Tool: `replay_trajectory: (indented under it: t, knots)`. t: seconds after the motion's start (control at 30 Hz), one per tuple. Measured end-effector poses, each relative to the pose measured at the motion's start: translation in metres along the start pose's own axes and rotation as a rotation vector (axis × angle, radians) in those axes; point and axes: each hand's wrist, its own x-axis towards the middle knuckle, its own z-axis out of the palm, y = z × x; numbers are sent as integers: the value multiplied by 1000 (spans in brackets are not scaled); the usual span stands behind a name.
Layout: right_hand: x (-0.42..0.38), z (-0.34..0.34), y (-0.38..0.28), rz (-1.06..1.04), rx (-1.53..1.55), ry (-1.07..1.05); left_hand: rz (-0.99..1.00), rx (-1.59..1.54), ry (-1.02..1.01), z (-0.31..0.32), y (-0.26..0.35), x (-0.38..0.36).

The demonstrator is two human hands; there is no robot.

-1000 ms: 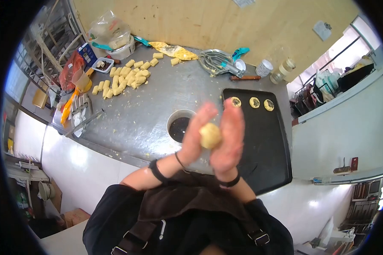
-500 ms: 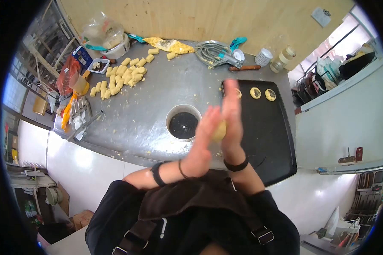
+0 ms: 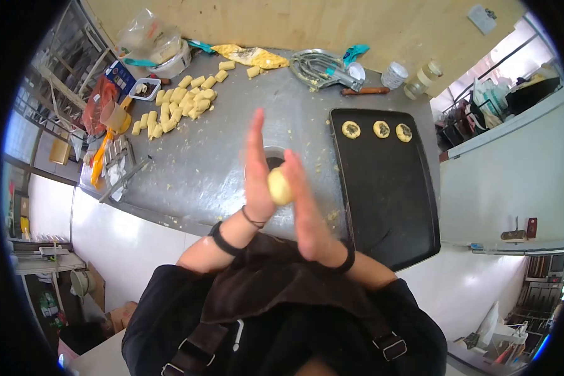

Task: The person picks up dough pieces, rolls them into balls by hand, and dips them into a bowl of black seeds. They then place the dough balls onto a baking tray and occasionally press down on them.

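Observation:
A pale yellow dough ball (image 3: 280,187) is pressed between my two upright palms above the metal worktop. My left hand (image 3: 257,172) lies against its left side, fingers straight and pointing away from me. Against the other side rests my right hand (image 3: 308,216), somewhat blurred, its fingers also stretched. Behind the hands, a round tin (image 3: 274,150) with dark contents is partly hidden. To the right, a black baking tray (image 3: 388,188) carries three flat dough rounds (image 3: 381,130) with dark centres. Cut dough pieces (image 3: 185,100) are heaped at the far left.
Along the back of the steel worktop (image 3: 188,169) lie a yellow bag (image 3: 250,56), a metal whisk attachment (image 3: 323,69) and a rolling pin (image 3: 365,91). Stacked cups (image 3: 393,75) and a jar (image 3: 423,78) stand back right. A scraper-like metal tool (image 3: 125,178) lies at the left edge.
Both hands have moved left with the dough ball, from the tray's edge to in front of the tin. The right palm has slid back towards me relative to the left.

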Motion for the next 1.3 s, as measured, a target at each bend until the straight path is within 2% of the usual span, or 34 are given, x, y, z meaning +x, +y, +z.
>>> replay_trajectory:
  t: [0.03,0.1,0.13,0.17,0.23,0.27,0.33,0.37,0.4,0.47,0.5,0.53,0.57,0.6,0.63,0.77,0.8,0.83,0.9,0.97,1.0,1.07,1.13,1.2,1.23,1.3]
  knots:
    - [8,-6,7,-61,168,124,63,137,-93,-1,-11,-9]
    - [44,-23,10,13,368,395,227,394,-254,-4,-32,-27]
    - [52,-27,9,55,465,530,306,501,-330,2,-14,-36]
    - [41,-23,21,116,402,420,173,294,-290,8,-9,-40]
    - [7,-4,52,231,276,191,173,290,-177,-3,-21,-24]
    - [0,13,41,101,267,102,168,353,-129,-11,-24,-12]
    - [6,6,18,65,175,-49,149,489,-35,-27,-28,3]
    - [13,1,21,-18,225,64,140,560,4,-33,-28,4]
    - [32,-2,12,-14,293,245,125,504,-68,-26,-26,-7]
    - [45,-8,17,49,196,323,92,386,-214,2,-15,-40]
    - [51,-11,20,83,149,360,58,289,-164,3,-6,-36]
    - [37,-7,31,69,126,247,29,191,-112,4,2,-31]
    - [22,-3,42,51,104,135,112,145,-37,-5,3,-12]
    - [9,11,33,40,214,70,134,128,-7,-7,1,-8]
    - [7,10,23,-21,127,-35,157,113,24,-8,0,-4]
    - [38,-4,19,-12,238,337,-17,170,-59,3,-23,-37]
    - [49,-2,13,26,254,433,76,155,-97,1,-20,-39]
    - [37,-7,36,26,162,331,167,137,-136,1,-13,-39]
    - [4,8,56,108,153,108,80,-84,80,1,10,-22]
    - [4,12,25,-41,16,-43,65,37,145,-15,-2,-5]
    - [9,8,19,-142,-70,-108,11,-3,106,-12,-7,-17]
    - [29,-12,27,-169,-4,123,-102,-77,34,-4,-18,-41]
    - [27,-12,38,-111,-13,206,-126,-94,18,11,-4,-56]
    - [0,2,60,40,-94,145,-100,-226,109,-1,16,-33]
    - [-12,17,46,98,5,64,-80,-265,71,-2,11,-30]
    - [-13,18,22,-164,-183,-85,-56,-341,8,-9,-10,-38]
